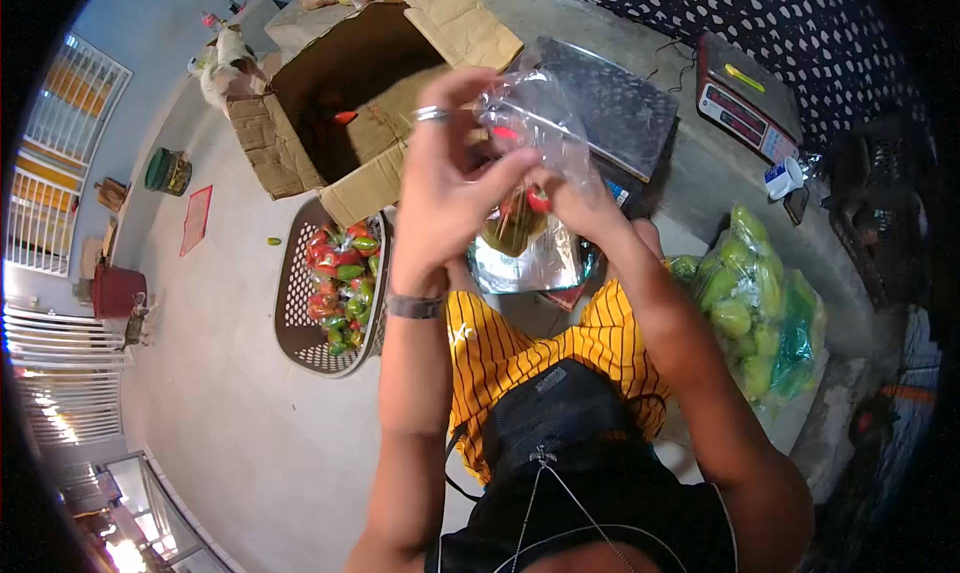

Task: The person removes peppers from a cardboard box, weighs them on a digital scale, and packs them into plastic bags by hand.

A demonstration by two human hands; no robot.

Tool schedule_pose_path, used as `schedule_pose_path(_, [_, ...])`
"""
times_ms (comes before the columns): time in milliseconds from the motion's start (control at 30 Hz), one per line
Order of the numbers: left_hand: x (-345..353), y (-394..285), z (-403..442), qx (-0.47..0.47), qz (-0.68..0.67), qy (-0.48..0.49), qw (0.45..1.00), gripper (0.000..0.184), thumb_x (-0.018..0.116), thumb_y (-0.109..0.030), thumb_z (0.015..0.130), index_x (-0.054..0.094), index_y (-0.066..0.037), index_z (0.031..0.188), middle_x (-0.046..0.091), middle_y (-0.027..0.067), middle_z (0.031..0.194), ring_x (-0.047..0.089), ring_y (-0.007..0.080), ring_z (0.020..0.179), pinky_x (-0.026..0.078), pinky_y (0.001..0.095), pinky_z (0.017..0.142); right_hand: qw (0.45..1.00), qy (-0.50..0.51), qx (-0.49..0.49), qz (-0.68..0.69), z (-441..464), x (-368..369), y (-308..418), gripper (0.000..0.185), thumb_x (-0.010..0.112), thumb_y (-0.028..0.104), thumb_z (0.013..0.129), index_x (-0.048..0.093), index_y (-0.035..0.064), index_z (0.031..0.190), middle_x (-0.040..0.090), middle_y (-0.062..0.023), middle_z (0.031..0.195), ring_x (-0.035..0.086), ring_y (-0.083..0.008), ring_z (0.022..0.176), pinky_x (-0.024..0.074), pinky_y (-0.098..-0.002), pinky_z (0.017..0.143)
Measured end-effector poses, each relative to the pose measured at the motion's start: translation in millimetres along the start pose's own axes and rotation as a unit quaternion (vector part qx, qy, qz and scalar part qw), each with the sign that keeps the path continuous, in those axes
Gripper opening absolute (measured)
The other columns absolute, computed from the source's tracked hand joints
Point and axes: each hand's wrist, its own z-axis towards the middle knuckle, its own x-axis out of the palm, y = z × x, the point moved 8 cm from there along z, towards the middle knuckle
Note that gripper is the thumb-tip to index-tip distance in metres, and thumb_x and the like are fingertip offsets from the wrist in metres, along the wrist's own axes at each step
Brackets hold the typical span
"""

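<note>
A clear plastic bag (545, 123) is bunched up between my two hands, above my lap. My left hand (440, 198), with rings and a dark wristband, curls its fingers at the left side of the bag; blur hides the exact grip. My right hand (580, 208) is closed on the bag's right side. Red and green peppers (515, 223) show just below my fingers, over a shiny metal surface (535, 263) between my knees. Part of the bag is hidden behind my hands.
Left of my legs stands a grey basket (290, 323) of bagged peppers. An open cardboard box (270, 143) holds a few peppers. A digital scale (745, 113), a dark flat panel (605, 103) and a white cup (783, 178) sit on the ledge. Bagged green produce (735, 313) lies right.
</note>
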Motion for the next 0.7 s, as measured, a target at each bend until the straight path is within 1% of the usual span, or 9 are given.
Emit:
schedule_pose_path(67, [-32.4, 6.9, -16.9, 0.012, 0.185, -0.034, 0.982, 0.092, 0.092, -0.011, 0.070, 0.041, -0.004, 0.147, 0.052, 0.0169, 0.146, 0.060, 0.0244, 0.119, 0.051, 0.0360, 0.101, 0.996, 0.064, 0.017, 0.052, -3.6, 8.6, -7.0, 0.025, 0.058, 0.019, 0.103, 0.066, 0.0028, 0.120, 0.069, -0.0091, 0.113, 0.065, -0.0172, 0.102, 0.0516, -0.0336, 0.090])
schedule_pose_path(133, [-16.4, 73.0, -61.6, -0.177, 0.017, 0.097, 0.979, 0.100, 0.098, -0.022, 0.062, 0.045, -0.002, 0.145, 0.056, 0.0148, 0.142, 0.059, 0.0224, 0.121, 0.050, 0.0375, 0.103, 0.980, 0.085, 0.028, 0.175, -7.0, 29.4, -16.2, 0.016, 0.056, 0.011, 0.103, 0.069, 0.0010, 0.107, 0.070, -0.0055, 0.099, 0.065, -0.0121, 0.088, 0.0524, -0.0320, 0.083])
schedule_pose_path(200, [4.4, 118.7, -99.1, -0.283, 0.171, 0.227, 0.916, 0.071, 0.096, -0.030, 0.065, 0.066, 0.000, 0.122, 0.072, 0.0103, 0.113, 0.067, 0.0171, 0.103, 0.053, 0.0328, 0.093, 0.987, 0.110, -0.041, 0.105, -23.2, 55.6, 5.5, 0.018, 0.064, 0.014, 0.096, 0.069, 0.0019, 0.107, 0.072, -0.0107, 0.100, 0.068, -0.0213, 0.090, 0.0538, -0.0360, 0.084])
schedule_pose_path(300, [9.1, 148.6, -146.7, -0.159, 0.176, 0.112, 0.965, 0.053, 0.090, -0.034, 0.074, 0.071, -0.004, 0.114, 0.075, 0.0118, 0.107, 0.069, 0.0214, 0.096, 0.054, 0.0366, 0.090, 0.974, 0.181, -0.138, 0.012, -46.4, 78.7, 12.4, 0.032, 0.066, 0.018, 0.091, 0.067, 0.0045, 0.120, 0.070, -0.0184, 0.113, 0.067, -0.0352, 0.104, 0.0526, -0.0447, 0.094])
schedule_pose_path(433, [31.2, 150.6, -154.4, -0.242, 0.119, 0.168, 0.948, 0.042, 0.084, -0.026, 0.081, 0.072, -0.002, 0.114, 0.075, 0.0106, 0.110, 0.069, 0.0230, 0.101, 0.053, 0.0367, 0.094, 0.981, 0.186, 0.016, -0.048, -73.9, 68.5, -22.5, 0.053, 0.069, 0.026, 0.089, 0.058, 0.0058, 0.137, 0.059, -0.0239, 0.134, 0.053, -0.0423, 0.127, 0.0415, -0.0484, 0.112])
schedule_pose_path(567, [38.8, 162.1, -168.6, -0.291, 0.054, 0.143, 0.944, 0.027, 0.079, -0.020, 0.090, 0.074, -0.002, 0.109, 0.074, 0.0086, 0.109, 0.065, 0.0180, 0.107, 0.051, 0.0328, 0.094, 0.974, 0.208, 0.083, -0.016, -78.3, 64.4, -63.3, 0.049, 0.066, 0.026, 0.093, 0.058, 0.0012, 0.134, 0.059, -0.0290, 0.131, 0.060, -0.0382, 0.120, 0.0460, -0.0435, 0.107])
schedule_pose_path(600, [41.6, 154.0, -162.0, -0.366, 0.009, 0.165, 0.916, 0.023, 0.076, -0.018, 0.092, 0.074, -0.002, 0.108, 0.074, 0.0089, 0.109, 0.064, 0.0179, 0.107, 0.050, 0.0322, 0.095, 0.968, 0.172, 0.134, 0.122, -72.9, 48.4, -53.9, 0.037, 0.063, 0.022, 0.096, 0.059, 0.0024, 0.127, 0.058, -0.0200, 0.111, 0.058, -0.0293, 0.099, 0.0469, -0.0397, 0.092])
schedule_pose_path(633, [42.8, 145.3, -155.4, -0.308, -0.072, 0.134, 0.939, 0.016, 0.070, -0.015, 0.097, 0.072, -0.001, 0.104, 0.073, 0.0093, 0.106, 0.064, 0.0185, 0.105, 0.049, 0.0320, 0.094, 0.937, 0.122, 0.178, 0.275, -67.7, 32.2, -44.5, 0.025, 0.060, 0.018, 0.100, 0.059, 0.0036, 0.120, 0.057, -0.0111, 0.091, 0.056, -0.0204, 0.078, 0.0477, -0.0358, 0.076])
schedule_pose_path(700, [43.5, 132.1, -148.7, -0.240, -0.180, 0.106, 0.948, 0.017, 0.062, -0.013, 0.103, 0.070, 0.001, 0.097, 0.072, 0.0095, 0.099, 0.064, 0.0201, 0.101, 0.049, 0.0325, 0.094, 0.792, 0.031, 0.254, 0.554, -56.8, 14.1, -36.1, 0.022, 0.056, 0.027, 0.107, 0.057, 0.0079, 0.096, 0.042, 0.0036, 0.063, 0.039, -0.0084, 0.051, 0.0374, -0.0274, 0.053])
